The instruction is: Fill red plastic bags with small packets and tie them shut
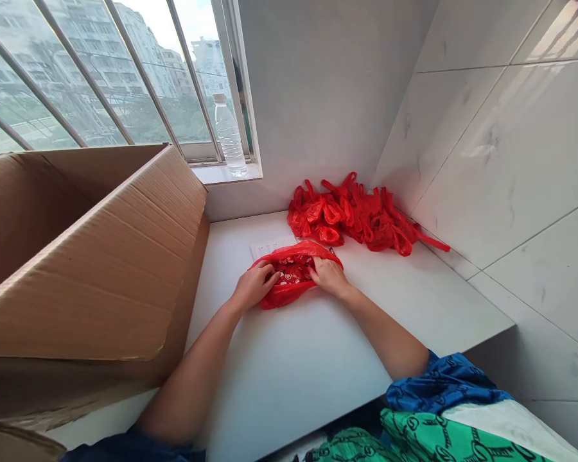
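left hand [253,285], right hand [330,277] on red bag [289,296], cardboard box [96,256] beside

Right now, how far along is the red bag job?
Looks done: perhaps the heap of red plastic bags in the corner, all bunched up. In hand: one red bag held on the counter by the left hand and right hand. Still left: unclear, since the cardboard box hides its inside from here.

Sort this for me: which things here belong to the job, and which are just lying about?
In use: left hand, right hand, red plastic bag under both hands, pile of red bags.

Probably just lying about: sheet of paper, cardboard box, water bottle.
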Motion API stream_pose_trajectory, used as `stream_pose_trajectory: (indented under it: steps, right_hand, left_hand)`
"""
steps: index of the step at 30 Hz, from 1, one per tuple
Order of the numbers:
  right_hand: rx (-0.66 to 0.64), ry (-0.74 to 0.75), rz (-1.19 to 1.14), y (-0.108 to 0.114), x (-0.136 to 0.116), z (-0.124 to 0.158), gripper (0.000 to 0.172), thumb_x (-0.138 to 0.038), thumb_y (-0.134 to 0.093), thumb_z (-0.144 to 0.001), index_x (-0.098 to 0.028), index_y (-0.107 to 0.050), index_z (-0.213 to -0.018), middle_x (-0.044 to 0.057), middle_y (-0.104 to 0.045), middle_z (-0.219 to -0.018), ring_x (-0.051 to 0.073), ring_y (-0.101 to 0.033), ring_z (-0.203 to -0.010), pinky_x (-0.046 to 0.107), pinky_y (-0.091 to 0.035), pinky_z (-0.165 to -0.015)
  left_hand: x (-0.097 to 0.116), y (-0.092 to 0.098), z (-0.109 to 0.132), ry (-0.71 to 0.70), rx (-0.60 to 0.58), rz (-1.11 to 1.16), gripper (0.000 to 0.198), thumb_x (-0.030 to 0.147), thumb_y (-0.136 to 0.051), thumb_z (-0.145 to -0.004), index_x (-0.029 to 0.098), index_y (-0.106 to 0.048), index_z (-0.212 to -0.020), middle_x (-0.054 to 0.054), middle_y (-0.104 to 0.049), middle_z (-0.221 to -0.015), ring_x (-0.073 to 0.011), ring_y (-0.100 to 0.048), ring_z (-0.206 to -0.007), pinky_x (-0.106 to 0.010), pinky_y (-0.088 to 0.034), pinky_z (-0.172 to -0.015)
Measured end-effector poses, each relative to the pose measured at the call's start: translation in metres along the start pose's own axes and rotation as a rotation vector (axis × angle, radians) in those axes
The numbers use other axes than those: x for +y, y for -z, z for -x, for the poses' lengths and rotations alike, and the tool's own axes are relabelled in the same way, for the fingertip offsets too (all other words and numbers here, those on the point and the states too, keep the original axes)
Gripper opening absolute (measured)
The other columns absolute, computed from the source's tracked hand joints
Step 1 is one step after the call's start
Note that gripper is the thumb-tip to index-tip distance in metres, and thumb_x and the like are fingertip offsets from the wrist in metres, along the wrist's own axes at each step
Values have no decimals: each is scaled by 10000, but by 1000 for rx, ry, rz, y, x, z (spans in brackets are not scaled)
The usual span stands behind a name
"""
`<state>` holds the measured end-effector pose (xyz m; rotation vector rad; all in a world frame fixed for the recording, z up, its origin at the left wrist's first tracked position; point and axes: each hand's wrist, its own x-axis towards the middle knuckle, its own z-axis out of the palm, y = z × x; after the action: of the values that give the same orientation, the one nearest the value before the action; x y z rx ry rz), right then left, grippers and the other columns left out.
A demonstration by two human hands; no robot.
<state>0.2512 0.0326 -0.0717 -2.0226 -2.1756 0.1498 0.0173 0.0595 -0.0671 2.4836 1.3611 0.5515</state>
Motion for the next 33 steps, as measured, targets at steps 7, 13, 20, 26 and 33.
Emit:
stream_pose_trajectory:
  steps: [7,13,20,26,33]
  right_hand:
    - [35,-39,15,-5,3,-7,315,-383,-485,-989,-136,-626,-1126,156,-721,-1069,267,-688,-994,315,-493,-827]
    - [29,27,8,-5,0,-8,305,-358,-503,-976,-195,-642,-1192,102,-743,-1024,233,-700,-958,282,-481,-811]
    - [55,23,1,7,1,-5,267,-272,-441,-983,-165,-668,-1074,131,-740,-948,249,-702,-894,297,-468,-772]
    - [206,64,-459,20,3,8,256,-274,-413,-1004,-212,-616,-1146,72,-759,-975,229,-709,-908,293,-486,-804]
    - [137,96,-1015,7,6,5,331,-375,-527,-940,-224,-545,-1235,4,-773,-884,186,-723,-856,316,-537,-848]
  left_hand:
    - [-6,-16,2,14,179,60,315,373,-480,-958,201,-503,-696,-49,-592,-1021,-153,-557,-702,-279,-384,-632]
    - [-7,-16,4,-54,250,127,293,321,-461,-950,199,-473,-685,-55,-546,-976,-150,-535,-720,-277,-422,-685]
    - [-9,-14,9,3,250,217,333,361,-427,-987,205,-503,-702,-65,-570,-971,-188,-600,-890,-299,-468,-796]
    - [-12,-13,7,22,295,335,291,399,-422,-1001,213,-644,-974,-60,-675,-1038,-193,-638,-929,-311,-484,-837]
    - [-2,-12,9,33,376,306,280,389,-438,-998,207,-649,-1024,-28,-711,-977,-170,-650,-838,-296,-476,-803]
